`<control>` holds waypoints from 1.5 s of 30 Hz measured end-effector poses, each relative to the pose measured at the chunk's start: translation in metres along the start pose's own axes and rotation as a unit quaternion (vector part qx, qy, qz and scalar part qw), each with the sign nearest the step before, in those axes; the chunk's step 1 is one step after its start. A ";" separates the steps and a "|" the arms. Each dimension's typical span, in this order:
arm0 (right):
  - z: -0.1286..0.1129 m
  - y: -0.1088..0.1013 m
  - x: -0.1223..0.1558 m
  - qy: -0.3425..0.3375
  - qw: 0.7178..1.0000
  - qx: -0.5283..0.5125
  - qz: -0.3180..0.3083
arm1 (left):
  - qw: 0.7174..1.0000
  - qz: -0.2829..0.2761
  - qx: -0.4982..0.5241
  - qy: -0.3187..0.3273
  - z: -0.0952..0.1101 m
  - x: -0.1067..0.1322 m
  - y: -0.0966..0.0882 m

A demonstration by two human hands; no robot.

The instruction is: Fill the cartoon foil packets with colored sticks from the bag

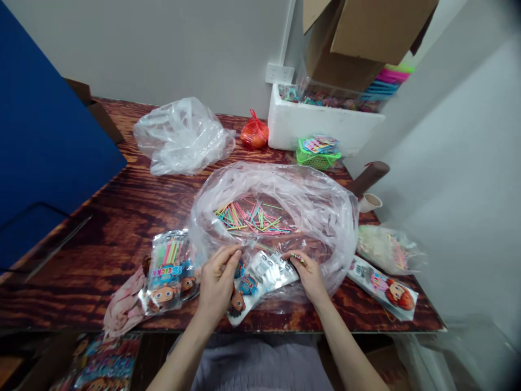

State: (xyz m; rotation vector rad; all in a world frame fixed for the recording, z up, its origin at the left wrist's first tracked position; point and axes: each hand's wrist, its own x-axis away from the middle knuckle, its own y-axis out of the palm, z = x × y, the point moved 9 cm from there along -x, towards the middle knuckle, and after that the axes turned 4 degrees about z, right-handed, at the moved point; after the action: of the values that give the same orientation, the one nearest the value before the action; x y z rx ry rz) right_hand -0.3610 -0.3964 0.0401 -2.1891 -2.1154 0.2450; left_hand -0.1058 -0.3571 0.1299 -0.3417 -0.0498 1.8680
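Grey wall [142,54] backs a dark wood counter [101,239], with an open bag [340,233] near its middle; take that bag as the clock's centre, 12 farthest from the person. Inside lies a pile [252,217] of thin coloured sticks.

At 6 o'clock, silver packets [279,274] lie fanned between the hands. The right hand [307,271] pinches a few sticks [298,258] above their upper edge. The left hand [220,274] has thumb and fingers drawn together beside them; whether it grips a packet edge cannot be told.

A loose pinch could let the sticks scatter, and the slick packets could slide apart if pressed unevenly. A sleeve-length sweep could snag the bag's limp rim and drag the pile along.

Filled packs [166,271] and a pink cloth [126,304] crowd 8 o'clock. At 3 sits a small bag [393,252] of sticks; at 4, a printed packet [385,288]. A cup [370,202] stands between 2 and 3. Toward 1, a green basket [315,160] fronts a foam box [317,127]. A crumpled bag [183,138] fills 10 to 11.
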 end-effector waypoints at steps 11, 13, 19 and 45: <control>-0.012 -0.007 -0.012 0.017 0.994 -0.094 0.048 | 0.990 -0.014 0.071 -0.122 -0.036 0.005 -0.003; -0.027 -0.005 -0.027 0.023 0.984 -0.168 0.054 | 0.990 -0.043 0.065 -0.116 -0.033 0.007 0.006; -0.060 0.018 -0.093 -0.070 0.995 0.068 0.010 | 0.988 -0.065 0.066 -0.122 -0.029 0.016 0.013; -0.114 0.095 -0.051 0.133 0.921 -0.340 -0.138 | 0.990 -0.077 0.068 -0.098 -0.026 0.013 0.011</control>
State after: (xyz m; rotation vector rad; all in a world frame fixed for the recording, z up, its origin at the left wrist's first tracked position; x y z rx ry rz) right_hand -0.2489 -0.4452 0.1380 -1.9809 -2.5440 -0.8829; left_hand -0.1127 -0.3516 0.0999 -0.0561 -0.0796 1.7366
